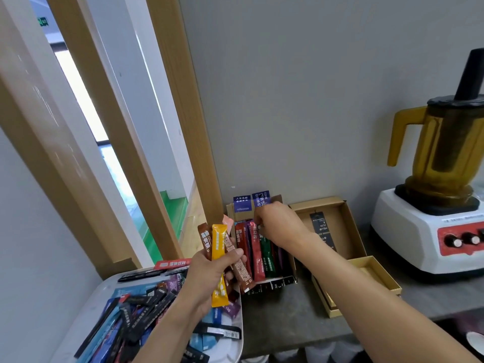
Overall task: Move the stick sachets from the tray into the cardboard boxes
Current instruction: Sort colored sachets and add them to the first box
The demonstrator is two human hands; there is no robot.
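- Head view, lower centre: left hand (209, 273) clamped round a bundle (218, 242) of sachets, yellow and brown ones foremost, held upright over the right rim of the tray (104, 286).
- Centre of frame: right hand (277, 224) reaching over the filled box (230, 213) against the wall, fingertips curled and pinching the top ends of the row (259, 258) of red, green and purple sachets packed inside.
- Lower left: pile (141, 305) of dark and blue sachets lying criss-crossed in the tray, not yet moved.
- Right of the filled box: second box (337, 226), open, with one dark strip (320, 229) inside; small box (377, 281) in front, contents not clear.
- Far right: blender (440, 179) on the grey counter (288, 310).
- Handling, by judgement: light, thin, bendy, with glossy film that is probably slippery. Best gathered several at a time across the middle, ends squared, then slid in edgewise beside the row. Firm squeeze advisable, a loose bundle being apt to shed a sachet.
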